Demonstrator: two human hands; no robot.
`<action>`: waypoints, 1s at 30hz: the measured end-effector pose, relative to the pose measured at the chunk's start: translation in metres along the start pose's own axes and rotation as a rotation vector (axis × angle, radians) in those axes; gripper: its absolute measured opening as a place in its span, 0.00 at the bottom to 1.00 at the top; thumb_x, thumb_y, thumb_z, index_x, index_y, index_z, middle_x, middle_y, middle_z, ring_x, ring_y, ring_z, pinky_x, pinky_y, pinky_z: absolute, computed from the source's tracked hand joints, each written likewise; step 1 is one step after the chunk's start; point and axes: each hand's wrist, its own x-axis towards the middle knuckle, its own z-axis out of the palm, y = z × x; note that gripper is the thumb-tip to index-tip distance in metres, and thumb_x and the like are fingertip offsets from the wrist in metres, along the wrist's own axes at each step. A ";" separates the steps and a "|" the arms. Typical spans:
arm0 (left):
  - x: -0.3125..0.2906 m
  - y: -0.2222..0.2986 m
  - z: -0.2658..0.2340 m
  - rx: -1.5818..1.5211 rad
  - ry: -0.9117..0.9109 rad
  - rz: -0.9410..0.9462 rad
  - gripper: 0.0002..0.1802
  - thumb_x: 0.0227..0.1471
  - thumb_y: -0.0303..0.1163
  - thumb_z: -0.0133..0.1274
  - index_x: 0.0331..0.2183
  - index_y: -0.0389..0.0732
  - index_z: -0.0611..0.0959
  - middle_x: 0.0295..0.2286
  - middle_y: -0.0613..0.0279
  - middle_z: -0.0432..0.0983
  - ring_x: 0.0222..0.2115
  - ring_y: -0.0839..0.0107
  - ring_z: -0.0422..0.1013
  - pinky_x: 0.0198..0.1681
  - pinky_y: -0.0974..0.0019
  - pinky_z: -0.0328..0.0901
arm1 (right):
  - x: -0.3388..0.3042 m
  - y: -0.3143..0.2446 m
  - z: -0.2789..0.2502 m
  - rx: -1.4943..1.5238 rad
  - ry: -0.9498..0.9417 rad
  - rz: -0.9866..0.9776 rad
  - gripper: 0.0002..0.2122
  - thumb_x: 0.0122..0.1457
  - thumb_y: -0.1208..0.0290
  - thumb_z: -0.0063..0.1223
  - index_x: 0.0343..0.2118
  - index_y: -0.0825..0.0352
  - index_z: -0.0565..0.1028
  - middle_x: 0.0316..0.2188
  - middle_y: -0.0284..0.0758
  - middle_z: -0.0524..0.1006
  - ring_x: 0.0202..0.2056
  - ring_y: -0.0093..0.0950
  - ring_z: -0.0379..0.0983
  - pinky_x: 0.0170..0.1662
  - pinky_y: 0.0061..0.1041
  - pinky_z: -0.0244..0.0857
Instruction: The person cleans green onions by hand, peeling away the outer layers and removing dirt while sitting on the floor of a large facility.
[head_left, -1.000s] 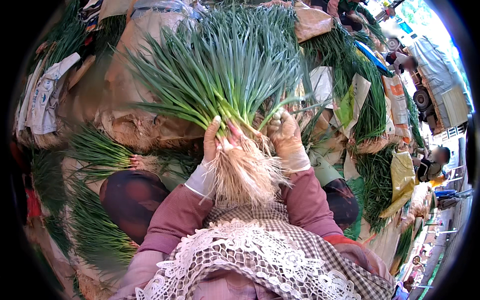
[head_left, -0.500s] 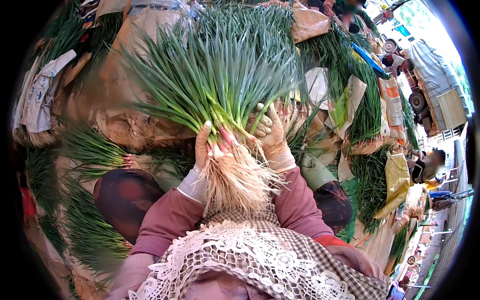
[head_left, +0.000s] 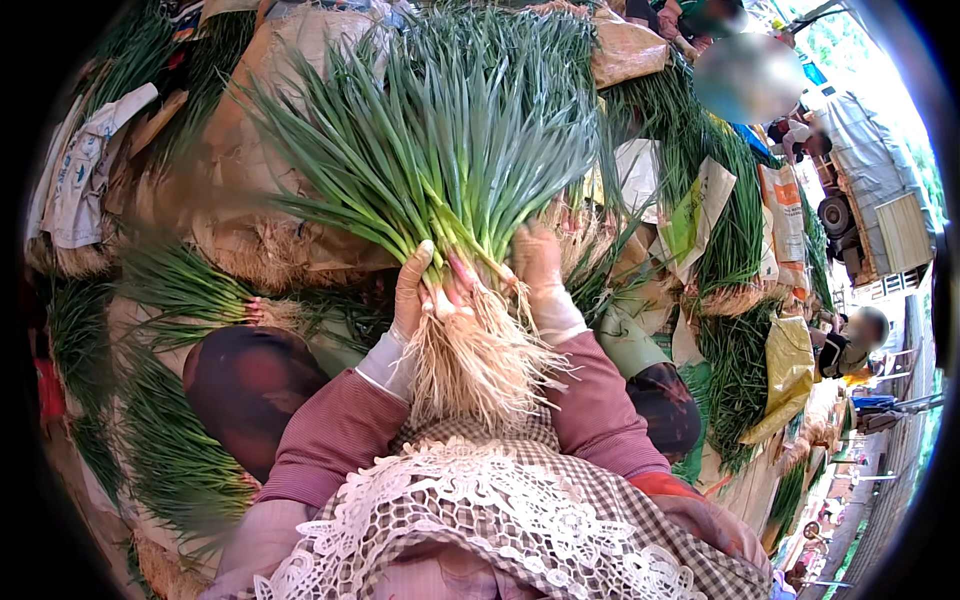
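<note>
Head view: my left hand (head_left: 411,287) is clasped on the green onion bunch (head_left: 450,165), which lies between both hands, long axis pointing away, roots (head_left: 478,360) toward me; my right hand (head_left: 539,260) is alongside, its closure indiscernible.

I see both forearms (head_left: 337,428) angled inward, wrists raised. My left hand (head_left: 411,290) wrapped closed, thumb up; right hand (head_left: 539,262) slightly higher, blurred, fingertips hard to read.

The right hand (head_left: 540,262) has moved inward, nearer the left hand (head_left: 409,290) and the green onion bunch (head_left: 440,170)
</note>
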 end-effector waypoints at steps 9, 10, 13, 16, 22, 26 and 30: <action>-0.003 0.011 0.025 0.278 -0.274 -0.012 0.25 0.43 0.49 0.48 0.36 0.39 0.70 0.28 0.50 0.71 0.28 0.64 0.71 0.32 0.62 0.69 | 0.014 0.014 -0.148 -1.067 0.367 -0.205 0.24 0.47 0.62 0.51 0.46 0.66 0.61 0.41 0.46 0.67 0.40 0.36 0.66 0.41 0.30 0.61; -0.006 0.006 0.027 0.230 -0.274 -0.028 0.26 0.42 0.50 0.49 0.37 0.38 0.70 0.29 0.49 0.71 0.29 0.63 0.70 0.33 0.61 0.68 | 0.003 0.002 -0.135 -0.680 0.153 -0.199 0.22 0.49 0.64 0.50 0.46 0.67 0.61 0.44 0.44 0.65 0.42 0.34 0.64 0.43 0.28 0.60; -0.005 -0.015 0.038 0.110 -0.224 -0.161 0.37 0.35 0.55 0.53 0.39 0.33 0.68 0.27 0.50 0.71 0.23 0.71 0.69 0.25 0.75 0.69 | -0.037 -0.009 -0.082 -0.183 -0.340 -0.407 0.17 0.52 0.71 0.47 0.45 0.70 0.62 0.42 0.37 0.66 0.42 0.26 0.63 0.44 0.22 0.58; -0.002 -0.010 0.021 -0.041 -0.312 -0.324 0.42 0.33 0.53 0.56 0.44 0.32 0.63 0.35 0.52 0.66 0.25 0.79 0.66 0.25 0.86 0.65 | -0.089 -0.038 -0.048 -0.236 -0.210 -0.353 0.12 0.52 0.73 0.46 0.38 0.71 0.67 0.32 0.33 0.71 0.34 0.21 0.66 0.40 0.20 0.60; -0.006 -0.029 0.021 0.145 -0.249 -0.140 0.47 0.26 0.70 0.44 0.37 0.35 0.69 0.27 0.54 0.70 0.30 0.66 0.68 0.37 0.65 0.65 | -0.121 -0.058 -0.031 -0.845 -0.051 -0.961 0.08 0.42 0.75 0.52 0.29 0.68 0.69 0.27 0.38 0.70 0.32 0.34 0.67 0.38 0.28 0.59; -0.005 -0.025 0.031 0.054 -0.431 -0.185 0.43 0.32 0.68 0.41 0.35 0.36 0.71 0.25 0.55 0.71 0.27 0.70 0.69 0.31 0.70 0.67 | -0.123 -0.060 -0.022 -0.608 -0.030 -0.972 0.13 0.41 0.74 0.53 0.32 0.67 0.67 0.33 0.41 0.69 0.39 0.38 0.64 0.44 0.31 0.56; -0.041 0.007 0.066 -0.286 -0.411 -0.169 0.33 0.37 0.59 0.48 0.34 0.38 0.72 0.26 0.57 0.72 0.24 0.73 0.69 0.26 0.74 0.68 | -0.165 -0.097 0.006 -1.110 -0.297 -1.331 0.24 0.42 0.70 0.52 0.45 0.69 0.62 0.41 0.44 0.67 0.44 0.40 0.63 0.46 0.33 0.57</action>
